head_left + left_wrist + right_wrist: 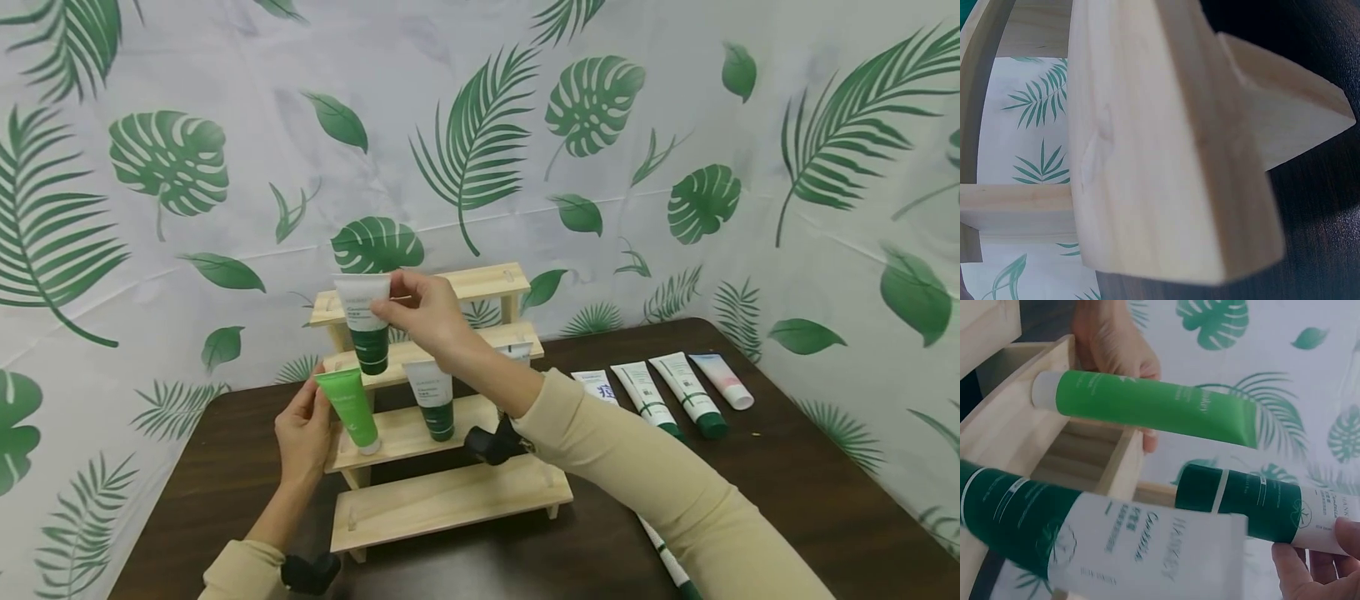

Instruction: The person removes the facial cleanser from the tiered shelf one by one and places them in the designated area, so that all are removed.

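Observation:
In the head view my right hand [427,312] pinches a white and dark-green squeeze tube [370,333] by its white upper part, cap down, in front of the upper tiers of a wooden stepped stand [450,500]. My left hand [303,429] grips the stand's left end, partly behind a bright green tube [348,408] with a white cap. That tube stands on a middle tier, its top leaning left. To its right stands another white and dark-green tube [433,400], large in the right wrist view [1122,531]. My right forearm mostly hides a further tube [516,351].
Several tubes [648,396] lie side by side on the dark table [795,483] right of the stand. One more tube [663,554] lies partly under my right sleeve. A leaf-print cloth [480,125] hangs behind. Wooden boards [1141,144] fill much of the left wrist view.

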Tool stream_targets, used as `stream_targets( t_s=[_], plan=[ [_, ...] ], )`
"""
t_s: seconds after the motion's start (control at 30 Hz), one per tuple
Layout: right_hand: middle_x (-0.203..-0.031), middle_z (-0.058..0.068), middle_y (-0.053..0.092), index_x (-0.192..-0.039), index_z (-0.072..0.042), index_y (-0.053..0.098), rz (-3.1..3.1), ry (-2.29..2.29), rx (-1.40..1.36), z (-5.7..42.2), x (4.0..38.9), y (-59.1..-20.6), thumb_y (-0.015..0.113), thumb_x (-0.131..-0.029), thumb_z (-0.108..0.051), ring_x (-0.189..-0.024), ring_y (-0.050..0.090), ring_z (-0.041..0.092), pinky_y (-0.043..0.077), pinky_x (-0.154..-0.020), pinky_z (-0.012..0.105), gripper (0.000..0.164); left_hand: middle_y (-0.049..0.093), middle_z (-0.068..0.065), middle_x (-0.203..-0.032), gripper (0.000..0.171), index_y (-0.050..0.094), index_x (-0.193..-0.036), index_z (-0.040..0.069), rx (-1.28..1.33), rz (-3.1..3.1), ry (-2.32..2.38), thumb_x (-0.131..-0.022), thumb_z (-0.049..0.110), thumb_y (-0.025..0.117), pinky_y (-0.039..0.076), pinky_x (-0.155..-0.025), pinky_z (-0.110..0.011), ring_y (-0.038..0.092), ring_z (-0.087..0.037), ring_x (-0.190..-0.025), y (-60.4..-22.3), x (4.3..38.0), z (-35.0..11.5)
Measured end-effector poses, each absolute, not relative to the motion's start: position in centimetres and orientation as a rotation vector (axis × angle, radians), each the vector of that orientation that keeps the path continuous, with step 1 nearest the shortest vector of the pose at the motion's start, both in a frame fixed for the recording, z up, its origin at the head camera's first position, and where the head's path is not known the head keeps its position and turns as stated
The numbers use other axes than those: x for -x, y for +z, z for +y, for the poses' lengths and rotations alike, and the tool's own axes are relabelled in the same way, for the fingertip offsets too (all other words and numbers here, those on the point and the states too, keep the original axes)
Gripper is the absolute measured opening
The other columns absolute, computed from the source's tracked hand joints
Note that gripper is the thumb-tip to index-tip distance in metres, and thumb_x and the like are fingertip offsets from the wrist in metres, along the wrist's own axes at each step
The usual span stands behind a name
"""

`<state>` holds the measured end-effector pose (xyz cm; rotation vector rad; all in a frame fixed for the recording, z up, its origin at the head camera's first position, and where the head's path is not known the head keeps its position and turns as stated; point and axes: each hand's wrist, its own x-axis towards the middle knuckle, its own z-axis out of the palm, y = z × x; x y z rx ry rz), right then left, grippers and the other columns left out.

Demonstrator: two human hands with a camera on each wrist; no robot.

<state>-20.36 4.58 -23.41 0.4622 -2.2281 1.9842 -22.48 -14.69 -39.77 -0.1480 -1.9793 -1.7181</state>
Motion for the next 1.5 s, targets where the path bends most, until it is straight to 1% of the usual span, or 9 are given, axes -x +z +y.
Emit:
stream_targets(
  t_s=[0.23, 0.33, 0.57, 0.83, 0.97, 1.1, 1.2, 1.37, 1.5],
  plan=[
    [-0.106, 0.014, 0.063, -0.109, 0.002, 0.061, -2.174, 1.995, -0.494, 7.1, 18.7, -22.7, 0.061, -0.091, -0.005, -0.093, 0.061, 0.016, 0.052, -0.081, 0.023, 0.019, 0.053, -0.014, -0.133, 0.033, 0.057, -0.127, -0.002, 0.131, -1.995, -1.694, -0.096, 0.009, 0.054, 0.042, -0.085, -0.003, 0.05, -0.011, -0.124, -40.0, 22.5, -14.8],
    [-0.107, 0.015, 0.063, -0.107, 0.004, 0.061, -2.132, 2.006, -0.478, 8.3, 18.2, -22.4, 0.061, -0.09, -0.003, -0.093, 0.062, 0.017, 0.053, -0.084, 0.026, 0.019, 0.052, -0.014, -0.134, 0.034, 0.056, -0.128, -0.002, 0.137, -1.988, -1.716, -0.096, 0.011, 0.053, 0.042, -0.085, -0.003, 0.05, -0.011, -0.124, -40.0, 22.5, -14.8],
    [-0.102, 0.013, 0.063, -0.109, 0.006, 0.059, -2.036, 1.953, -0.447, 11.6, 17.6, -21.7, 0.061, -0.09, 0.0, -0.089, 0.062, 0.012, 0.053, -0.087, 0.029, 0.02, 0.053, -0.014, -0.133, 0.034, 0.056, -0.128, 0.0, 0.146, -1.985, -1.718, -0.096, 0.013, 0.054, 0.043, -0.086, -0.004, 0.051, -0.004, -0.121, -39.9, 22.6, -14.7],
    [-0.093, -0.003, 0.062, -0.114, 0.01, 0.056, -2.016, 1.878, -0.37, 15.6, 17.7, -21.6, 0.06, -0.09, 0.001, -0.086, 0.061, 0.007, 0.054, -0.082, 0.024, 0.026, 0.053, -0.015, -0.132, 0.033, 0.057, -0.127, 0.0, 0.15, -1.972, -1.72, -0.096, 0.012, 0.054, 0.043, -0.084, -0.004, 0.051, 0.007, -0.114, -39.9, 22.6, -14.6],
    [-0.093, -0.004, 0.061, -0.116, 0.008, 0.056, -2.05, 1.806, -0.294, 17.7, 17.6, -21.9, 0.061, -0.09, -0.004, -0.086, 0.059, 0.006, 0.053, -0.078, 0.02, 0.029, 0.054, -0.014, -0.132, 0.033, 0.058, -0.127, 0.0, 0.146, -1.969, -1.729, -0.096, 0.012, 0.055, 0.044, -0.082, -0.004, 0.051, 0.011, -0.111, -39.9, 22.6, -14.6],
    [-0.095, -0.005, 0.06, -0.117, 0.008, 0.055, -2.074, 1.747, -0.253, 19.9, 17.1, -22.5, 0.061, -0.091, -0.005, -0.089, 0.059, 0.007, 0.053, -0.08, 0.017, 0.03, 0.053, -0.013, -0.133, 0.033, 0.058, -0.126, 0.0, 0.137, -1.972, -1.742, -0.096, 0.013, 0.055, 0.045, -0.079, -0.003, 0.052, 0.011, -0.11, -39.9, 22.6, -14.5],
    [-0.097, -0.005, 0.059, -0.117, 0.006, 0.056, -2.101, 1.704, -0.209, 21.7, 16.5, -23.1, 0.061, -0.092, -0.008, -0.092, 0.059, 0.008, 0.052, -0.082, 0.016, 0.029, 0.053, -0.015, -0.133, 0.033, 0.058, -0.126, -0.001, 0.132, -1.976, -1.74, -0.096, 0.012, 0.054, 0.045, -0.078, -0.003, 0.052, 0.01, -0.11, -39.8, 22.6, -14.5],
    [-0.1, -0.005, 0.059, -0.119, 0.003, 0.056, -2.224, 1.576, -0.089, 25.1, 15.2, -24.9, 0.06, -0.093, -0.015, -0.092, 0.056, 0.008, 0.05, -0.079, 0.012, 0.032, 0.053, -0.016, -0.132, 0.033, 0.057, -0.126, -0.002, 0.133, -1.973, -1.738, -0.096, 0.012, 0.054, 0.043, -0.085, -0.004, 0.051, -0.001, -0.119, -39.8, 22.7, -14.5],
    [-0.106, 0.001, 0.056, -0.124, 0.005, 0.052, -2.401, 1.487, 0.038, 28.2, 14.0, -27.3, 0.056, -0.096, -0.023, -0.091, 0.054, 0.007, 0.05, -0.078, 0.012, 0.04, 0.052, -0.013, -0.133, 0.035, 0.056, -0.127, 0.0, 0.133, -1.994, -1.723, -0.096, 0.014, 0.055, 0.042, -0.088, -0.004, 0.05, -0.006, -0.124, -39.9, 22.7, -14.6]
  ],
)
